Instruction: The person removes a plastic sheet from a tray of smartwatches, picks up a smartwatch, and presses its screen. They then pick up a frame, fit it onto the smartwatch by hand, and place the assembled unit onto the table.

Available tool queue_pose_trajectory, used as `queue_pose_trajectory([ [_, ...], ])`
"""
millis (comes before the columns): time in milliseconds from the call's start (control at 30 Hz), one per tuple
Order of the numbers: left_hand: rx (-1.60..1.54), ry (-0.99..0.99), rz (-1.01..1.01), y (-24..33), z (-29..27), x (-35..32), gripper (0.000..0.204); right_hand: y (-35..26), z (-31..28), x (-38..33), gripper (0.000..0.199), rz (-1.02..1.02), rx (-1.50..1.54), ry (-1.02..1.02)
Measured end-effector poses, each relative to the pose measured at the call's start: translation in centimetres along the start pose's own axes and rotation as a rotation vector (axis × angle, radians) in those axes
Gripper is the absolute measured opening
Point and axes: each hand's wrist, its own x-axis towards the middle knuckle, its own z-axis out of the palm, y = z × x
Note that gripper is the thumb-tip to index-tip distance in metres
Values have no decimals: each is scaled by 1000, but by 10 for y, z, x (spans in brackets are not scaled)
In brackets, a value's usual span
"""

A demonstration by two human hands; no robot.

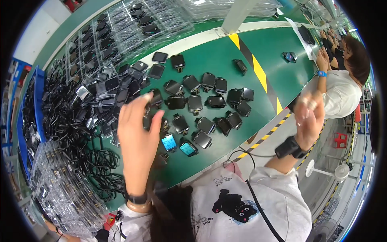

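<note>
My left hand (137, 135) reaches over the left part of the green table, thumb and fingers spread apart. Its fingertips are nearest to a black watch body (156, 98) in a loose group of several similar ones; whether they touch it I cannot tell. Two watch bodies with lit blue screens, a squarish one (169, 142) and a tilted one (188, 148), lie just right of that hand. My right hand (308, 121) is raised beyond the table's front edge, fingers bent and blurred by motion. Anything within its fingers is not discernible.
Left lies a big heap of black watch parts (96, 90) beside a blue bin (38, 105). Clear plastic trays are stacked at near left (60, 185) and far left (133, 28). A white post (238, 16) rises at the back. At right sits another person (342, 86).
</note>
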Motion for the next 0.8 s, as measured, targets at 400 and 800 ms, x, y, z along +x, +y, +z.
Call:
queue_pose_trajectory([
  [400,-88,111,-89,1,7,-102,20,353,-186,-230,18,896,98,1111],
  [800,130,85,-104,-11,3,-124,34,352,-201,-241,14,922,-110,947],
])
